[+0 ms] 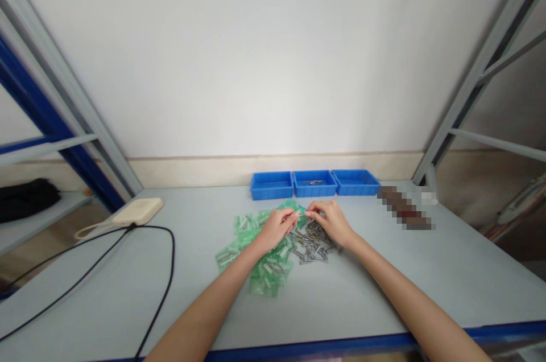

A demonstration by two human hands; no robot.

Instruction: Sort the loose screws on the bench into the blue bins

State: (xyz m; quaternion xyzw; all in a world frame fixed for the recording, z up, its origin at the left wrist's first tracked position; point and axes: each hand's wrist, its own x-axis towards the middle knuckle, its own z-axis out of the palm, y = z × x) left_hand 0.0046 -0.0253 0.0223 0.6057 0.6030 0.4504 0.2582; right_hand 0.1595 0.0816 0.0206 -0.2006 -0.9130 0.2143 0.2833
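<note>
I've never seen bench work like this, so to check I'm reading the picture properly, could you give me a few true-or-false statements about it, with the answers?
Three blue plastic trays stand in a row at the bench's far side: true.

The middle tray holds a few small metal pieces: true.

The left hand rests on a coiled black cable: false. It is over crinkled green plastic bags, with its fingertips close to the right hand.

The loose grey metal fasteners are in the right-hand tray: false. They lie heaped on the bench top, under the right hand.
</note>
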